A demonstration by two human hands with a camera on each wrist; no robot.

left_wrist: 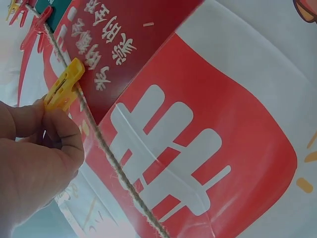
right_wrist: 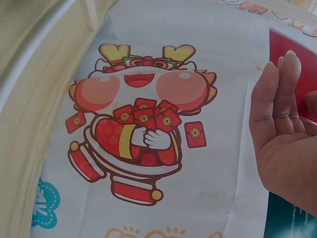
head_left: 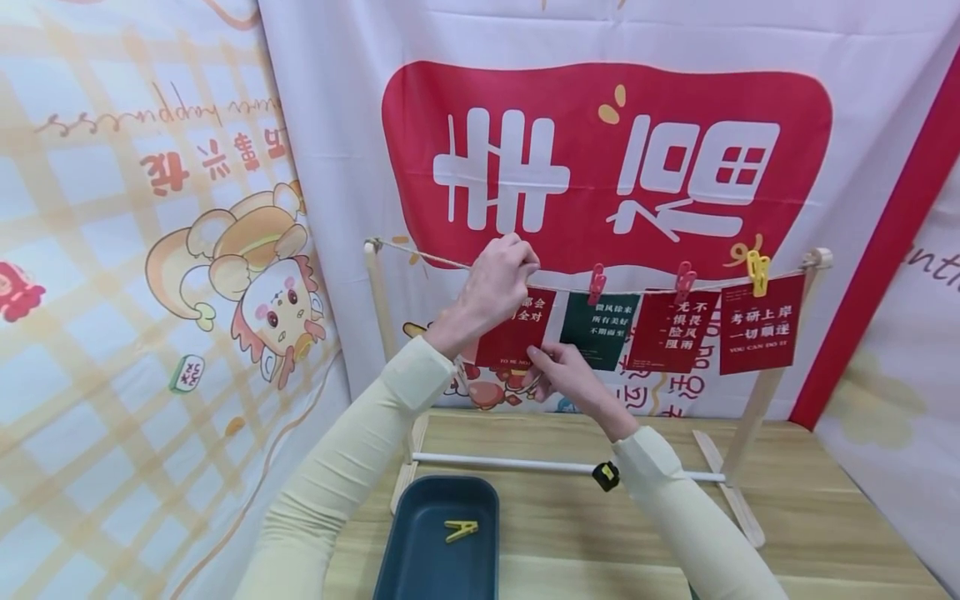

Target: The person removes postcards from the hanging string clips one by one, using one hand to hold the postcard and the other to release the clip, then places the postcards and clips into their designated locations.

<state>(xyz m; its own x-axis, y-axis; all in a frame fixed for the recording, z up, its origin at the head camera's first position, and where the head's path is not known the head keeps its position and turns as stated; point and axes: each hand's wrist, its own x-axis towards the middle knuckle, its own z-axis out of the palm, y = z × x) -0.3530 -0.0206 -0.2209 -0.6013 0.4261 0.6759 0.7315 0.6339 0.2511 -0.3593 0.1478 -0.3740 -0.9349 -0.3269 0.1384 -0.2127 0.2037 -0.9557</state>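
One red card (head_left: 512,335), mid-frame in head view, up against the rope (left_wrist: 101,139). Left hand (head_left: 493,279) pinches yellow clip (left_wrist: 68,84) at the card's top edge; right hand (head_left: 564,375) pinches its lower-right corner. Card probably light, bendy, creases easily; hold by edges.

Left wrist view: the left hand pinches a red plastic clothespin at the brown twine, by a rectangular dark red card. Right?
Colour is wrong: the left wrist view shows a yellow plastic clothespin. The left hand does pinch it at the brown twine, by the dark red card.
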